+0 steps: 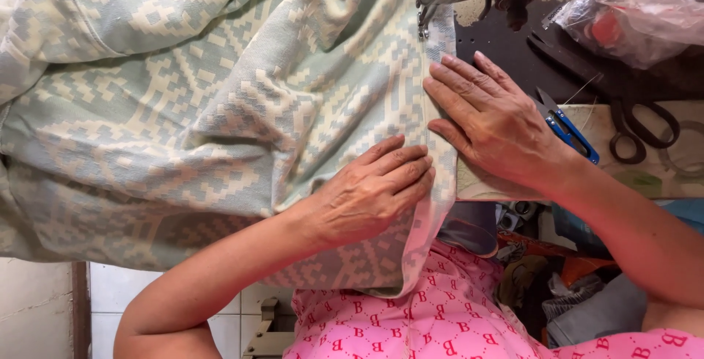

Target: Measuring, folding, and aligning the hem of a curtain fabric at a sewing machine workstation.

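Patterned fabric (220, 95) flat under both hands' fingers (411, 168), edge btwn them.

A pale green and cream patterned fabric (220, 102) lies bunched and creased across the sewing table, its folded right edge running straight down from the needle; its lower end hangs off the table.

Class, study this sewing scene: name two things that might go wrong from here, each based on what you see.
1. Both hands, left hand and right hand, press the patterned fabric flat along its edge, fingers pointing toward the presser foot; fingertips might get too close.
2. The heavy bunched fabric at the left may drag the seam crooked.
3. The blue snips beside the right wrist might be knocked off.
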